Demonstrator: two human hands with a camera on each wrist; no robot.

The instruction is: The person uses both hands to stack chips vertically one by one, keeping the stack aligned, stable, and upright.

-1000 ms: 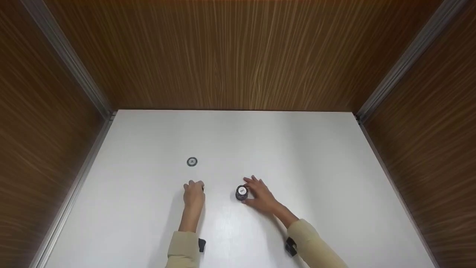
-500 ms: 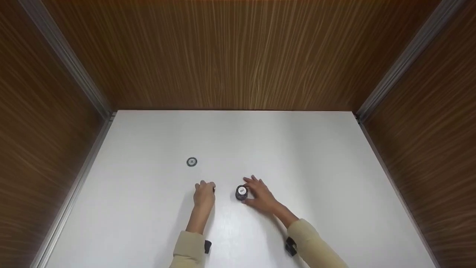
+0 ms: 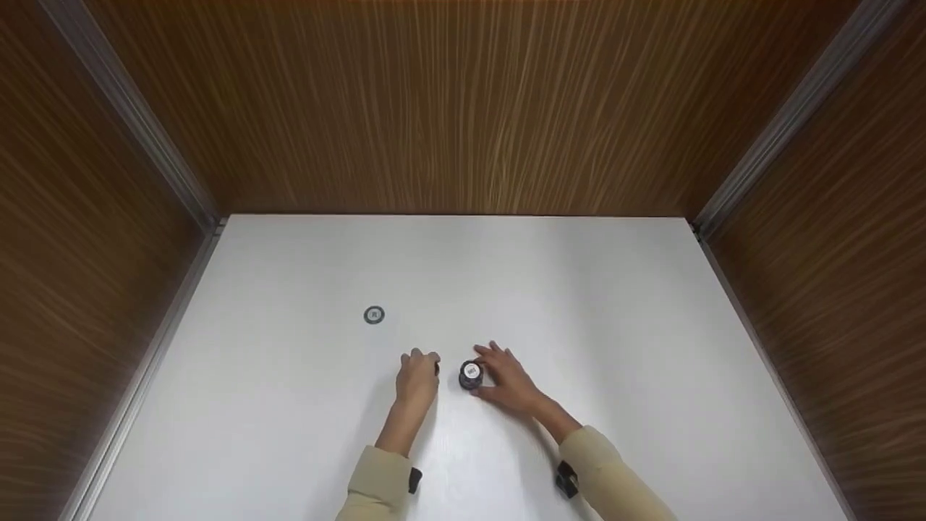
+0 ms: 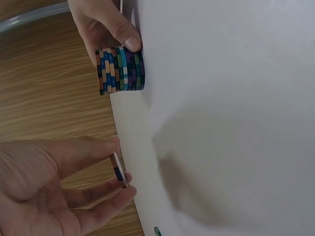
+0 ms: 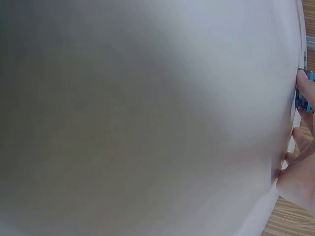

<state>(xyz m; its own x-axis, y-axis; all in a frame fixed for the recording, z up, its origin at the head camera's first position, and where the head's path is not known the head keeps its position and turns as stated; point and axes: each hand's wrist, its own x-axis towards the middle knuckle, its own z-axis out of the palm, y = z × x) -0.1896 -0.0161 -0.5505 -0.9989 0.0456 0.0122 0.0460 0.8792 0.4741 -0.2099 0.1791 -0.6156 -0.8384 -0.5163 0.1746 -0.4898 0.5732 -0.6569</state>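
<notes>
My left hand (image 3: 417,378) pinches a single poker chip (image 4: 118,170) on edge between thumb and fingertips, above the white table. To its right stands an upright stack of poker chips (image 3: 471,373), dark-edged with a pale centre on the top chip. In the left wrist view the stack's sides show orange, blue, green and purple bands. My right hand (image 3: 508,381) holds the stack from the right, thumb at the near side and index finger at the far side, its other fingers spread. The right wrist view catches only part of the stack (image 5: 301,101) at its right edge.
Another poker chip (image 3: 374,315) lies flat on the white table (image 3: 615,325), farther back and left of the stack. Brown wood-grain panels (image 3: 463,108) wall in the back and both sides, with metal rails along the corners.
My left hand has moved right with its chip, closing in on the stack. The right hand, the stack and the lone chip have stayed in place.
</notes>
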